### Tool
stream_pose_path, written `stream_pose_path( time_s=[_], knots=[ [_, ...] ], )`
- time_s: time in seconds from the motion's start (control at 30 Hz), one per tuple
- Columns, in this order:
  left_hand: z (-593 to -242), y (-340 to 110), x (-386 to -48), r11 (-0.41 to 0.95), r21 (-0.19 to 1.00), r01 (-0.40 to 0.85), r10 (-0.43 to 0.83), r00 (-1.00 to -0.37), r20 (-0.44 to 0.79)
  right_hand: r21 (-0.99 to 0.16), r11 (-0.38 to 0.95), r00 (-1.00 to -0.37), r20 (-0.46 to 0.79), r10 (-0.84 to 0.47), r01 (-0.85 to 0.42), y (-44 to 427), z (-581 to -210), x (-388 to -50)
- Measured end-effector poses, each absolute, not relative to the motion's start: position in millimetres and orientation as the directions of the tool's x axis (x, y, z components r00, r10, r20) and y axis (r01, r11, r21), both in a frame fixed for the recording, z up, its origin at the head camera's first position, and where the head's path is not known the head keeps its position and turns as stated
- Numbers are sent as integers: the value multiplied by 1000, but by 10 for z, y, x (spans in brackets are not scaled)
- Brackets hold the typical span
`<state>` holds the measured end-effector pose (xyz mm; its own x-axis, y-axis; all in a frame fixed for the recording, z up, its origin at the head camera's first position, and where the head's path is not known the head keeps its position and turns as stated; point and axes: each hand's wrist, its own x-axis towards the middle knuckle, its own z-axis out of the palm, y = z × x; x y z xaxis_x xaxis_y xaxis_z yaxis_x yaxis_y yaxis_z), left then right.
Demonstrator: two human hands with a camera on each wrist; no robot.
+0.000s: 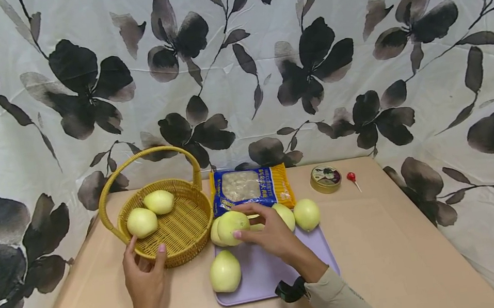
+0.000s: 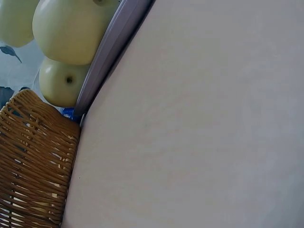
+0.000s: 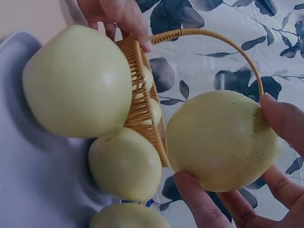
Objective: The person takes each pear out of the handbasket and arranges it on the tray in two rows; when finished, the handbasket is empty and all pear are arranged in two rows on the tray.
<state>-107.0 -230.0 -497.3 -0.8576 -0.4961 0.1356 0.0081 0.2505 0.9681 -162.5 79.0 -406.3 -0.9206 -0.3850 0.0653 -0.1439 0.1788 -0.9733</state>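
Observation:
My right hand [image 1: 273, 233] holds a pale yellow-green pear [image 3: 223, 140] between thumb and fingers, raised over the back left of the lilac tray [image 1: 272, 275]. At the front of the wicker basket [image 1: 182, 232], my left hand [image 1: 145, 282] grips the rim, its thumb on top. Inside the basket, two pears [image 1: 150, 213] lie at the left. Another pear [image 1: 225, 271] rests at the tray's front left corner, and several more line its back edge, partly hidden by the right hand. The left wrist view shows the basket's side and pears, but no hand.
Behind the tray lies a blue and yellow food packet [image 1: 251, 187]. A round tin [image 1: 325, 179] and a red lollipop [image 1: 351, 177] sit at the back right of the table [image 1: 394, 238]. Floral cloth [image 1: 237, 82] hangs along the back and sides. The basket's tall handle [image 1: 135, 158] arches upward.

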Motion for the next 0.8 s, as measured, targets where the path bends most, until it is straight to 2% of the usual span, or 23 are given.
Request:
stream_pose_path(
  time_s=[0.27,0.6,0.8],
  knots=[
    [-4987,-2313,-1082,255,967,21,-496,-855,150,-959,245,-936,51,-349,-144,976,-4162,-1528],
    [-4973,-2283,-1073,272,962,9,-506,-849,151,-939,338,-947,-50,-318,-64,1167,-4408,-1406],
    [-4984,-2298,-1077,270,963,16,-509,-847,157,-927,368,-938,-60,-341,-74,1208,-4548,-1384]
  ],
)
